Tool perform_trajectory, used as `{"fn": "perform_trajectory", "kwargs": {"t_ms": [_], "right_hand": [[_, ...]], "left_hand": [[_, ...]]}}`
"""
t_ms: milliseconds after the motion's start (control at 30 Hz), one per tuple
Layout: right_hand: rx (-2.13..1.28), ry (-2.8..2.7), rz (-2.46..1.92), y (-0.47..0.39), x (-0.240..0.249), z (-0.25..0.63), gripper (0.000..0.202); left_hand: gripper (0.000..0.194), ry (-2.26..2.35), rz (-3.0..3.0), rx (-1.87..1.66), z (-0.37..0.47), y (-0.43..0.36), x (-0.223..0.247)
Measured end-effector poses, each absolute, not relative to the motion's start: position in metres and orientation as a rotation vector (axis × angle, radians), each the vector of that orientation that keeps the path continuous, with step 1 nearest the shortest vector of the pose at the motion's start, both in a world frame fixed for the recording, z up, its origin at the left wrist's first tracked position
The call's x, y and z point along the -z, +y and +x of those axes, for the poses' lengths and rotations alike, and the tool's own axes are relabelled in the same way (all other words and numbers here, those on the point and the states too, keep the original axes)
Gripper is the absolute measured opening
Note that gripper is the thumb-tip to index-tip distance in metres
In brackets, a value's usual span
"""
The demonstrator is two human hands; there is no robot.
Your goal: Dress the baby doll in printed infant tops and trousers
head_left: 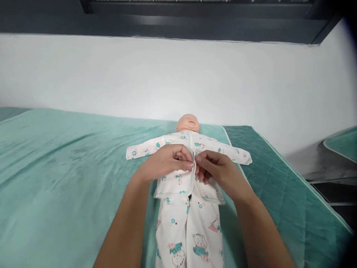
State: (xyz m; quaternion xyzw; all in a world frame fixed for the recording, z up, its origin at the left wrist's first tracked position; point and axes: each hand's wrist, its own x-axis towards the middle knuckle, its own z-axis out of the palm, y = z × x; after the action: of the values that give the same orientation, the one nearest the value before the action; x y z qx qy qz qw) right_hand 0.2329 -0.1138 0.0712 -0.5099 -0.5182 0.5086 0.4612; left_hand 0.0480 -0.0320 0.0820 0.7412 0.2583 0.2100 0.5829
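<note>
A baby doll point(187, 123) lies on its back, its head toward the wall. It wears a white printed baby jacket point(174, 187) with the sleeves spread out to both sides, and matching printed trousers point(173, 230). My left hand point(176, 158) pinches the jacket's front edge at the middle of the chest, thumb against fingers. Close beside it, my right hand point(212, 165) pinches the opposite front edge between thumb and forefinger. The two fingertips nearly meet over the front opening. Any fastener there is hidden by the fingers. Below the hands the jacket's lower front hangs slightly parted.
A light green sheet point(69, 178) covers the bed under the doll. To the right lies a darker green quilted cover point(279, 190). Behind stands a white wall point(139, 78), with a dark metal frame point(195, 22) overhead. A green padded edge point(343, 143) shows at far right.
</note>
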Motion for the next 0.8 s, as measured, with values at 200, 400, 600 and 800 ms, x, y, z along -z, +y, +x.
{"fn": "perform_trajectory", "kwargs": {"t_ms": [200, 400, 600, 800], "right_hand": [[-1.27, -1.243, -1.196, -0.1126, -0.0685, 0.2324, 0.027], [-1.245, -1.302, -1.218, -0.1142, -0.0693, 0.2322, 0.029], [-1.231, -1.37, -1.216, -0.1142, -0.0682, 0.2324, 0.03], [-1.246, -1.407, -1.198, -0.1165, -0.0679, 0.2344, 0.019]], "left_hand": [[0.018, 0.578, 1.773, -0.459, 0.0482, -0.0337, -0.0848], [0.021, 0.622, 1.812, -0.462, 0.0509, -0.0378, -0.0858], [0.009, 0.618, 1.83, -0.455, 0.0521, -0.0381, -0.0849], [0.007, 0.597, 1.823, -0.466, 0.05, -0.0391, -0.0869]]}}
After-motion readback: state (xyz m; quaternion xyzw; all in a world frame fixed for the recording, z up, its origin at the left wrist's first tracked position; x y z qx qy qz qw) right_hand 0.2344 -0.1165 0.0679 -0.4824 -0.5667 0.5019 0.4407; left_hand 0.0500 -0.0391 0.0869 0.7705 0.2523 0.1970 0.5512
